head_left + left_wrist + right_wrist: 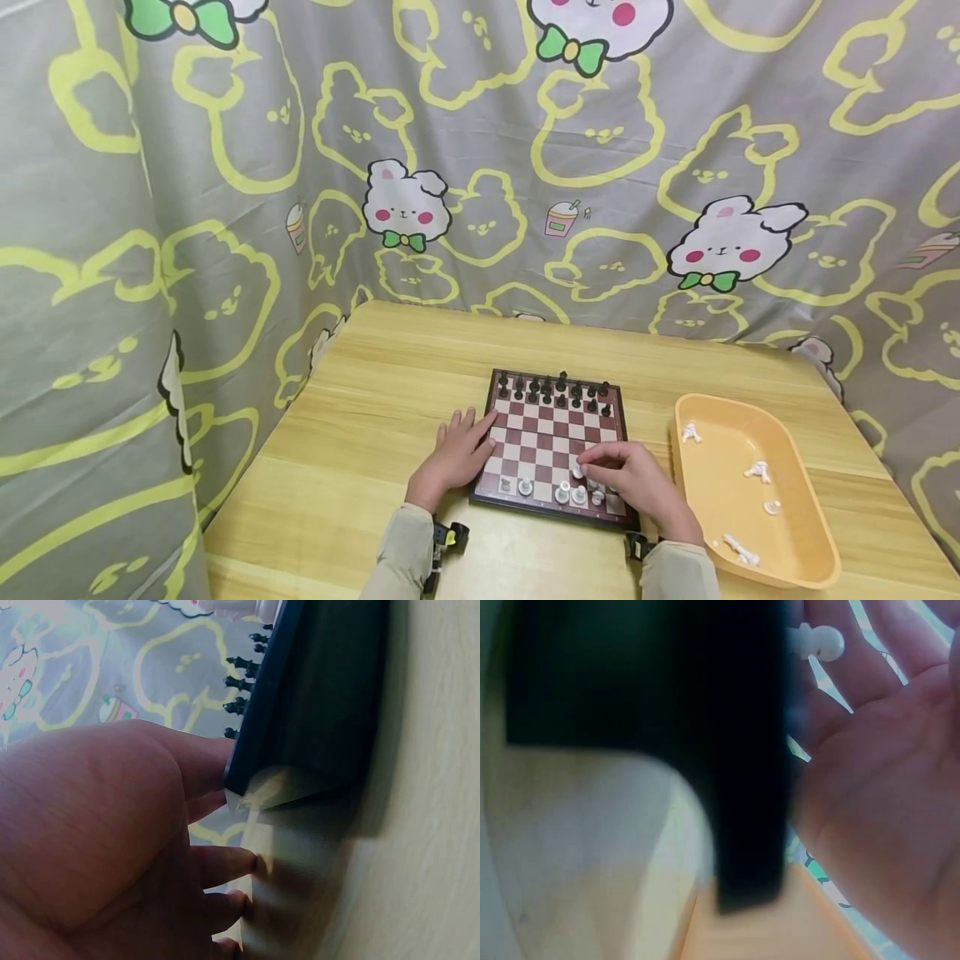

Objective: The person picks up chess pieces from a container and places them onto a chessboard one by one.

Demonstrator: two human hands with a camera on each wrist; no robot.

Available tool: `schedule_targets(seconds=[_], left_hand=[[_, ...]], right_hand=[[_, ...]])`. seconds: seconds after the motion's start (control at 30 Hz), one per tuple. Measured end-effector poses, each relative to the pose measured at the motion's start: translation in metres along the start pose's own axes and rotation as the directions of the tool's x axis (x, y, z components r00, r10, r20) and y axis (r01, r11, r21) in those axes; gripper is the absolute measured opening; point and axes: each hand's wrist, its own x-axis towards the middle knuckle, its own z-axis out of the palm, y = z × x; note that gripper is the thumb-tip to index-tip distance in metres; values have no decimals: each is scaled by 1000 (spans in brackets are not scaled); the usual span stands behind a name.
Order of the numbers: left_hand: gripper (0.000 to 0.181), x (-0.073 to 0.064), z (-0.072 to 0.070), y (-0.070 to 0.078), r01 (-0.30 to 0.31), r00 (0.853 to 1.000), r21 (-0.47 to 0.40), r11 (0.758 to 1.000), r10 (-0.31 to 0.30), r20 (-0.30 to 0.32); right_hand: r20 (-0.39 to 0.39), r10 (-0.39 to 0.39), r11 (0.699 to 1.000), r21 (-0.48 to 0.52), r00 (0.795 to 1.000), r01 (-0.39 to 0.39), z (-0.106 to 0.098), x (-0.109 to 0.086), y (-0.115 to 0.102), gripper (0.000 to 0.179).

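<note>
A brown-and-cream chessboard (pixel 536 439) lies on the table, with black chess pieces (pixel 562 383) in two rows along its far side. My left hand (pixel 452 460) is at the board's left edge, fingers extended, the thumb along the edge; in the left wrist view the board's dark side (pixel 315 690) is close to it. Over the near right squares, my right hand (pixel 640 483) pinches a white chess piece (pixel 577 471) between thumb and fingertips. Several white pieces (pixel 562 492) stand along the near side, some partly hidden behind that hand. A round-topped white piece (pixel 826 643) shows in the right wrist view.
An orange plastic tray (pixel 813 517) stands right of the board, holding several white pieces (pixel 759 472) lying loose. Both are on a light wooden table (pixel 360 400). Grey curtains (pixel 480 275) with cartoon bunnies hang around its back and sides.
</note>
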Motion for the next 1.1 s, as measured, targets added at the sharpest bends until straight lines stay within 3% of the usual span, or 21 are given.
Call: schedule_targets(seconds=[0.13, 0.37, 1.1], left_hand=[[53, -1, -1, 2, -5, 1000, -5, 1000, 5, 0], [53, -2, -2, 3, -8, 1000, -10, 1000, 8, 2], [53, -2, -2, 3, -12, 1000, -15, 1000, 12, -3]], right_hand=[[8, 28, 1000, -6, 1000, -28, 0, 0, -1, 11], [45, 12, 999, 33, 999, -13, 0, -1, -3, 13], [52, 31, 1000, -1, 998, -31, 1, -1, -4, 13]])
